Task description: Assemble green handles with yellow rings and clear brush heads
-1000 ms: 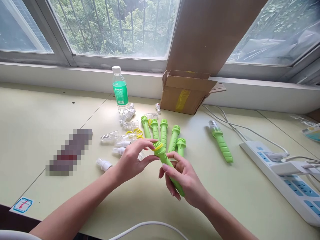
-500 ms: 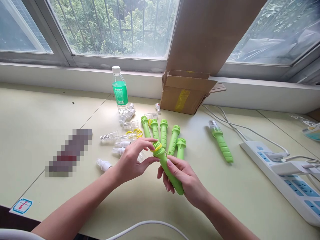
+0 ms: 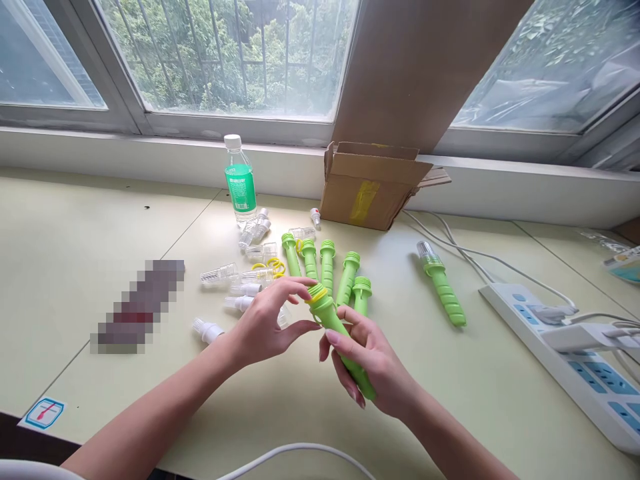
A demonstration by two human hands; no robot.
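Note:
My right hand (image 3: pixel 373 357) is closed around the ribbed lower part of a green plastic handle (image 3: pixel 345 347), which tilts with its threaded end up and to the left. A yellow ring (image 3: pixel 318 295) sits around the neck, just under the threads. Curled at that end, my left hand (image 3: pixel 270 317) has its index fingertip on the ring and neck, with the thumb at the collar below. Behind my hands lie several more green handles (image 3: pixel 327 263). Left of them are clear ribbed caps (image 3: pixel 220 274), white ribbed pieces (image 3: pixel 207 329) and loose yellow rings (image 3: pixel 275 267).
A water bottle (image 3: pixel 241 183) and a cardboard box (image 3: pixel 375 190) stand by the window sill. To the right lie a green handle with a clear cap (image 3: pixel 443 283) and a power strip (image 3: pixel 565 360) with cables. A pixelated dark object (image 3: pixel 143 303) is at left; a white cable (image 3: pixel 295 448) crosses the front.
The held handle has shifted slightly right and down, and my right hand has moved with it, its fingers resettling on the grip. My left hand has followed slightly to the right.

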